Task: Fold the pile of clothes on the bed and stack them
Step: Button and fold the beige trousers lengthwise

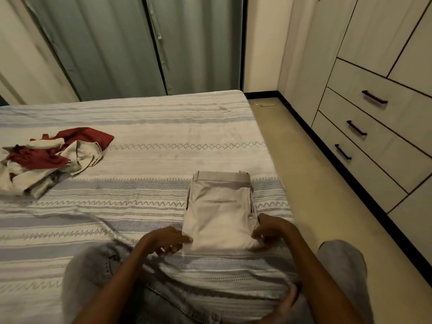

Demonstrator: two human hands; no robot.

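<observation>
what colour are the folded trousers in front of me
The folded cotton trousers are plain light beige, seen best in the head view.

A wide stretch of bed (145,127) lay bare between the unfolded pile of clothes (49,157) at the far left and the folded beige trousers (221,211) near the right edge. Behind the trousers the cover ran clear to the curtains (131,43). The person's knees (341,260) hemmed the near side.

Folded beige trousers (221,211) flat near bed's right edge; crumpled red-and-beige pile (50,160) far left.
</observation>
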